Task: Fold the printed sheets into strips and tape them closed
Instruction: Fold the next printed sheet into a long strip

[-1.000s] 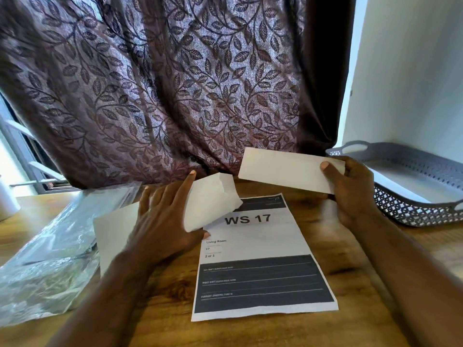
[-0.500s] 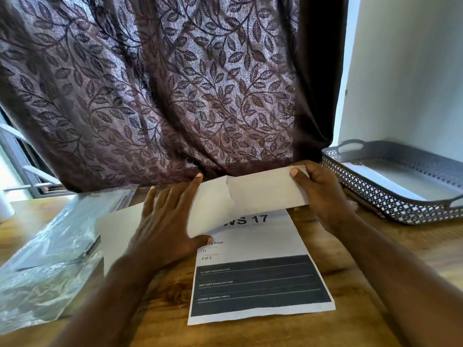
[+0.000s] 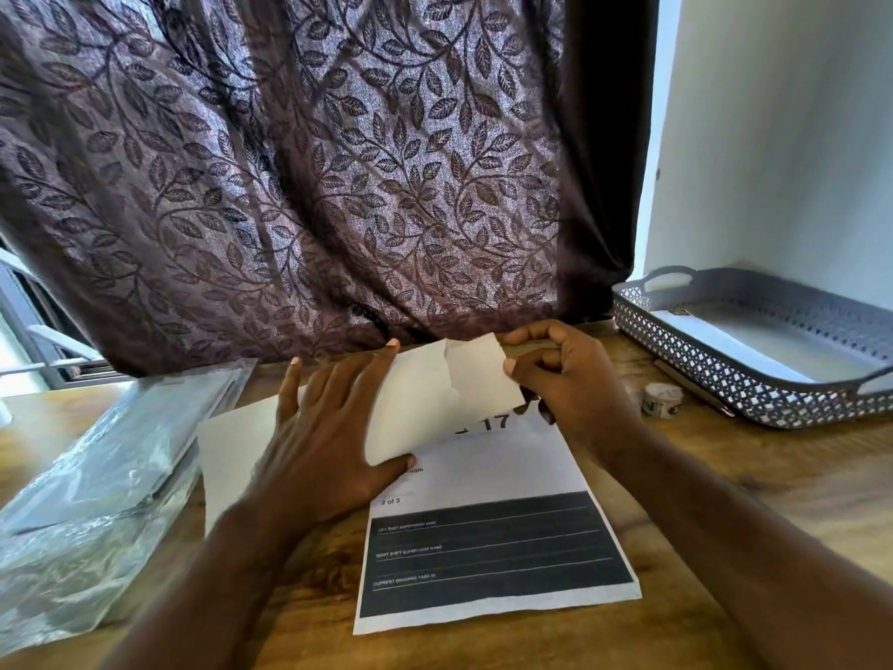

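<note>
A printed sheet (image 3: 493, 539) marked "17" and "2 of 3" lies flat on the wooden table in front of me. Over its top edge I hold a folded white strip (image 3: 476, 379). My right hand (image 3: 570, 379) pinches the strip's right end between thumb and fingers. My left hand (image 3: 328, 437) lies spread over a curled white sheet (image 3: 232, 442), its thumb under the lifted flap and its fingers on top. A small roll of tape (image 3: 661, 400) sits on the table beside the tray.
A grey perforated tray (image 3: 725, 374) holding a white sheet stands at the right against the wall. Clear plastic sleeves (image 3: 96, 486) lie at the left. A leaf-patterned curtain (image 3: 314, 176) hangs along the table's far edge.
My right hand has carried the folded strip leftward and down, from near the tray to over the lifted flap by my left hand. The left hand has stayed on its sheet.
</note>
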A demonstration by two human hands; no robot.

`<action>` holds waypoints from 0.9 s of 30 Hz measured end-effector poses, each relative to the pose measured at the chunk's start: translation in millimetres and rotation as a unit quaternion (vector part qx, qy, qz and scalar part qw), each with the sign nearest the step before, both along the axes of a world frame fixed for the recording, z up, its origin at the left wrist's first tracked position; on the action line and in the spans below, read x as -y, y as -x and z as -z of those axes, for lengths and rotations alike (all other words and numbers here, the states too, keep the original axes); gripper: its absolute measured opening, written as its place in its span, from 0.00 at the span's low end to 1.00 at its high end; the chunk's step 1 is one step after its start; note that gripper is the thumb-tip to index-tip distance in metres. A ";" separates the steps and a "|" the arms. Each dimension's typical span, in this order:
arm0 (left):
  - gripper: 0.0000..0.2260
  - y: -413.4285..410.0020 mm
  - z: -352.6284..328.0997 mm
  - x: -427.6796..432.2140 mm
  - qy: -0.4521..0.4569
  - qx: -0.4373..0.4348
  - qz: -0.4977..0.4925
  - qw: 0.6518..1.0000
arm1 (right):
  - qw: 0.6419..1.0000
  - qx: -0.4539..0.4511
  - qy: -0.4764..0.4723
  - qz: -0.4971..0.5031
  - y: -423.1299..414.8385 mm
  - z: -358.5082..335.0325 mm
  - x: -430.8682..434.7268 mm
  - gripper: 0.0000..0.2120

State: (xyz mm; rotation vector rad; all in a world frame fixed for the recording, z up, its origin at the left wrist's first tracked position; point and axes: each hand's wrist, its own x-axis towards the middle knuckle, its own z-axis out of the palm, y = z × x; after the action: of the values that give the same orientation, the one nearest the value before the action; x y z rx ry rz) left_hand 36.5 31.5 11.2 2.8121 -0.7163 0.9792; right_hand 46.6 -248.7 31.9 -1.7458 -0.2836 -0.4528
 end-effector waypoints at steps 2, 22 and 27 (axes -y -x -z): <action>0.51 0.3 -0.8 0.0 -0.001 -0.002 0.000 1.000 | 1.000 0.004 0.009 -0.011 2.3 -0.2 -0.2 0.05; 0.51 6.4 -0.1 11.9 0.020 -0.014 0.014 1.000 | 0.958 -0.105 0.030 -0.266 21.5 3.9 -17.8 0.15; 0.50 8.7 -1.9 15.3 0.008 -0.014 0.020 1.000 | 0.956 -0.108 0.068 -0.263 21.6 4.8 -20.1 0.16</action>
State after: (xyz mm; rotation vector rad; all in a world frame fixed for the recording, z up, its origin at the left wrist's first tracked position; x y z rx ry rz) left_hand 27.7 16.2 13.1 2.7804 -0.7543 0.9322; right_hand 25.0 -228.6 27.0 -1.7485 -0.6122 0.1471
